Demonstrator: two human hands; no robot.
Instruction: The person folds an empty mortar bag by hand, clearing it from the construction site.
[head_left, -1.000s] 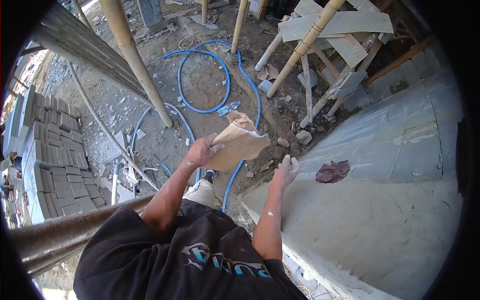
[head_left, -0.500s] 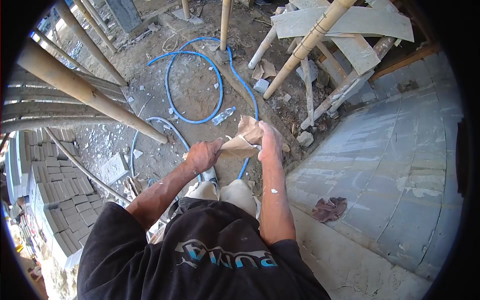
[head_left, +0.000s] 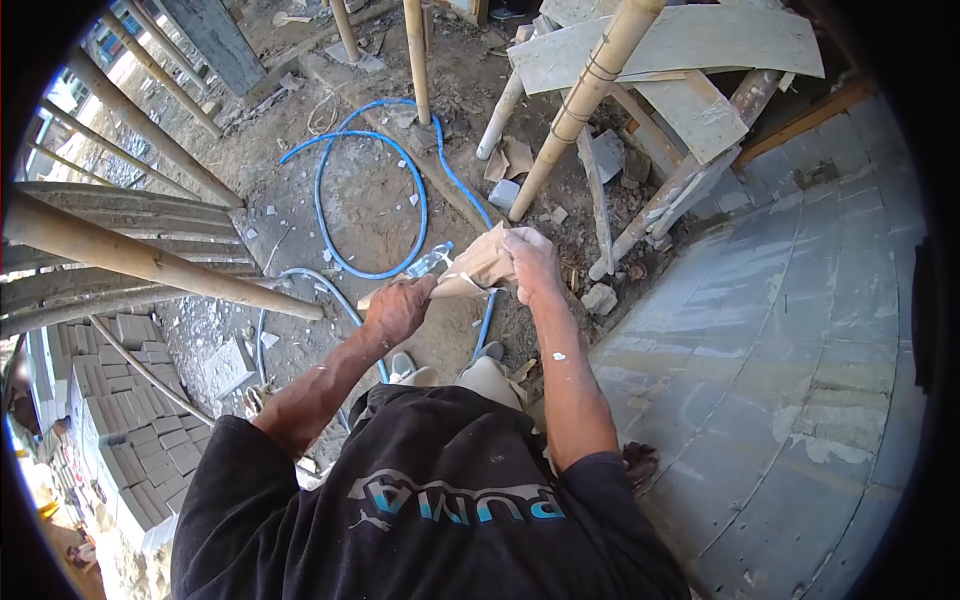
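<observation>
A torn piece of brown paper (head_left: 478,266) is stretched between my two hands, in front of my body. My left hand (head_left: 400,308) is closed on its left end, with a small flap showing past the knuckles. My right hand (head_left: 532,262) grips the upper right end, thumb below and fingers over the paper. Just behind the paper, a clear plastic bottle (head_left: 430,259) lies on the ground, partly covered by the paper. A blue hose (head_left: 318,200) loops over the dirt beyond.
Bamboo poles (head_left: 578,110) stand ahead, and one slants in at left (head_left: 150,258). Stacked grey blocks (head_left: 150,430) sit at lower left. A grey block wall (head_left: 760,340) runs along the right. Boards (head_left: 690,45) lean at upper right.
The view has shifted, and the wall and hose appear moved in it. Both hands still hold the paper, which now overlaps the bottle. The dark red cloth is now mostly hidden behind my right arm.
</observation>
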